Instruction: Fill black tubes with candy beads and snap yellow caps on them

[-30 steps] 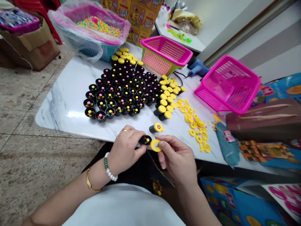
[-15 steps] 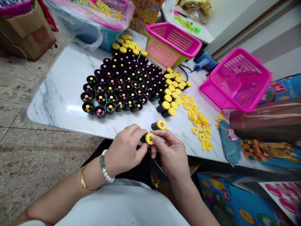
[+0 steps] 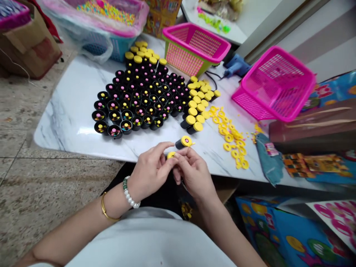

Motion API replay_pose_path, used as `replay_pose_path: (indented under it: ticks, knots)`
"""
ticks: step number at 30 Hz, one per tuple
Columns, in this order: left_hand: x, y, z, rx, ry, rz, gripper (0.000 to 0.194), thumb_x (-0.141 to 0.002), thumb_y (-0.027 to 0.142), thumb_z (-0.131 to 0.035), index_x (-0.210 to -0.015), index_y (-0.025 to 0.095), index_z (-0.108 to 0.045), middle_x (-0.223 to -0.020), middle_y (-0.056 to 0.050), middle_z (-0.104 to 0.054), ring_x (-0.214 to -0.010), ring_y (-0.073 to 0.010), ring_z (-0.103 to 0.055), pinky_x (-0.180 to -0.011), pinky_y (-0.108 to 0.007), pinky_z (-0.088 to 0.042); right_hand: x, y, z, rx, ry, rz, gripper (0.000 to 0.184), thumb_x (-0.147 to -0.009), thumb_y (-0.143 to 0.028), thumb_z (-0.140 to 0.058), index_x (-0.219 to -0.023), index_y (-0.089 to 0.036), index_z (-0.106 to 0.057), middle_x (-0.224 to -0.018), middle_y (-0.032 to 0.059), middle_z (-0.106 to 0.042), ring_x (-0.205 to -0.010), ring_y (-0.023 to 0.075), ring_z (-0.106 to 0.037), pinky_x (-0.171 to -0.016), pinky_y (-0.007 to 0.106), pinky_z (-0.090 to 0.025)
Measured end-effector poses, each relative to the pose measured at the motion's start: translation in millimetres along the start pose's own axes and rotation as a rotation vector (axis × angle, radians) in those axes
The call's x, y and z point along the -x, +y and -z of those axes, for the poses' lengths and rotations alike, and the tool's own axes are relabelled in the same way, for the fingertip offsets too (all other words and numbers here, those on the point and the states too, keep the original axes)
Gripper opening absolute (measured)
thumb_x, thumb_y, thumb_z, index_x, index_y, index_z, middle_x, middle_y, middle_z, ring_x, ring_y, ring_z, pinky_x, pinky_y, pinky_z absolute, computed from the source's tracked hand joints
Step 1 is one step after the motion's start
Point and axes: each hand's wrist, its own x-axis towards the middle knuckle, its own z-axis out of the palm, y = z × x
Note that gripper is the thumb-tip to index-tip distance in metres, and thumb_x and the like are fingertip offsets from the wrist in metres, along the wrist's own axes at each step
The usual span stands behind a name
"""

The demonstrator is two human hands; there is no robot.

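My left hand (image 3: pixel 150 168) is closed around a small black tube, mostly hidden by the fingers, topped with a yellow ring cap (image 3: pixel 170 155). The thumb and fingers of my right hand (image 3: pixel 193 172) pinch at that cap's edge, covering part of it. Just beyond my fingertips lies a black tube with a yellow ring cap and pink centre (image 3: pixel 185 141), tilted on the table. Loose yellow ring caps (image 3: pixel 228 138) are spread to the right. Behind stand rows of open black cups (image 3: pixel 126 126) with coloured beads and pink or yellow pegs.
Yellow-capped black tubes (image 3: pixel 197 127) stand right of the cups, with more at the back. Pink baskets (image 3: pixel 302 94) and a pink-green basket (image 3: pixel 180 59) border the table (image 3: pixel 63 111). A blue glue gun (image 3: pixel 236 66) lies behind. A bead-filled basket (image 3: pixel 119 46) stands back left.
The view has shifted slightly. Both hands have come closer together and nearer the lying tube, and my right fingers cover more of the yellow ring cap.
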Motion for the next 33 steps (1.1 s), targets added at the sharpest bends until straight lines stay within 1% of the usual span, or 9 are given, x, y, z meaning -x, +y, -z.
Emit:
replay_pose_path:
  ticks: [5,8,11,14,19,22,27,30,33]
  knots:
    - [6,-5,-5.8,-0.145,0.063,-0.213,0.026,-0.087,0.026,-0.065,-0.111,0.017,-0.061,-0.09,-0.003,-0.059,-0.071,-0.012,-0.057,-0.062,-0.022,-0.048,4,-2,4,-0.112,-0.048,-0.087,0.04,-0.073,-0.05,-0.075,-0.077,-0.02,-0.049,-0.048,-0.0092,-0.052,-0.032,0.0061,-0.045,-0.03,0.016,-0.04]
    - [7,-4,-8.3,-0.229,0.041,-0.214,0.019,-0.093,0.026,-0.055,-0.108,0.017,-0.06,-0.089,-0.003,-0.057,-0.073,-0.0128,-0.056,-0.066,-0.024,-0.048,6,-5,2,-0.099,-0.027,-0.127,0.041,-0.07,-0.048,-0.078,-0.078,-0.02,-0.049,-0.049,-0.009,-0.054,-0.032,0.007,-0.047,-0.029,0.017,-0.04]
    - [6,-3,-5.9,-0.244,0.01,-0.18,0.016,-0.092,0.024,-0.054,-0.105,0.018,-0.061,-0.084,-0.002,-0.058,-0.075,-0.0134,-0.057,-0.069,-0.024,-0.047,6,-5,-4,-0.043,0.007,-0.06,0.037,-0.072,-0.043,-0.077,-0.081,-0.021,-0.048,-0.047,-0.0105,-0.053,-0.03,0.0069,-0.045,-0.028,0.016,-0.038]
    - [4,-2,3.0,-0.139,-0.046,-0.103,0.013,-0.09,0.023,-0.056,-0.1,0.02,-0.064,-0.076,0.001,-0.06,-0.069,-0.0122,-0.057,-0.066,-0.023,-0.046,7,-2,-5,-0.006,-0.002,-0.004,0.034,-0.078,-0.044,-0.072,-0.083,-0.022,-0.047,-0.044,-0.0123,-0.049,-0.028,0.0063,-0.041,-0.028,0.015,-0.031]
    - [-3,4,11.7,0.348,-0.441,0.319,0.028,-0.094,0.04,-0.045,-0.103,0.018,-0.062,-0.062,0.004,-0.059,-0.036,-0.0072,-0.051,-0.033,-0.016,-0.032,7,-2,1,-0.049,-0.067,-0.044,0.037,-0.073,-0.043,-0.077,-0.081,-0.021,-0.048,-0.043,-0.013,-0.045,-0.029,0.0026,-0.033,-0.029,0.012,-0.023]
    - [-4,6,0.1,0.596,-0.338,0.494,0.033,-0.096,0.041,-0.04,-0.093,0.015,-0.06,-0.055,0.003,-0.057,-0.032,-0.0087,-0.051,-0.028,-0.015,-0.032,7,-2,-1,-0.111,-0.063,-0.044,0.04,-0.069,-0.042,-0.08,-0.08,-0.021,-0.048,-0.044,-0.0117,-0.048,-0.03,0.0039,-0.037,-0.029,0.012,-0.027]
    - [2,1,-21.9,0.658,-0.108,0.47,0.04,-0.096,0.04,-0.042,-0.068,0.014,-0.053,-0.045,0.002,-0.055,-0.029,-0.0077,-0.048,-0.026,-0.014,-0.034,5,1,-9,-0.173,-0.033,-0.019,0.04,-0.067,-0.04,-0.082,-0.077,-0.021,-0.048,-0.045,-0.0115,-0.05,-0.03,0.0061,-0.041,-0.027,0.015,-0.032]
    - [4,-1,-23.5,0.716,-0.099,0.479,0.036,-0.096,0.041,-0.043,-0.073,0.015,-0.053,-0.047,0.002,-0.057,-0.032,-0.0095,-0.053,-0.028,-0.015,-0.039,8,6,-7,-0.198,-0.006,-0.003,0.034,-0.069,-0.038,-0.08,-0.076,-0.02,-0.052,-0.048,-0.01,-0.051,-0.032,0.0048,-0.041,-0.028,0.014,-0.032]
    - [3,2,-19.6,0.783,-0.13,0.534,0.03,-0.096,0.037,-0.044,-0.081,0.014,-0.055,-0.049,0.002,-0.059,-0.038,-0.012,-0.059,-0.031,-0.016,-0.043,13,11,0,-0.295,0.02,0.033,0.028,-0.073,-0.038,-0.077,-0.085,-0.016,-0.063,-0.06,-0.0044,-0.061,-0.043,0.005,-0.051,-0.037,0.014,-0.041]
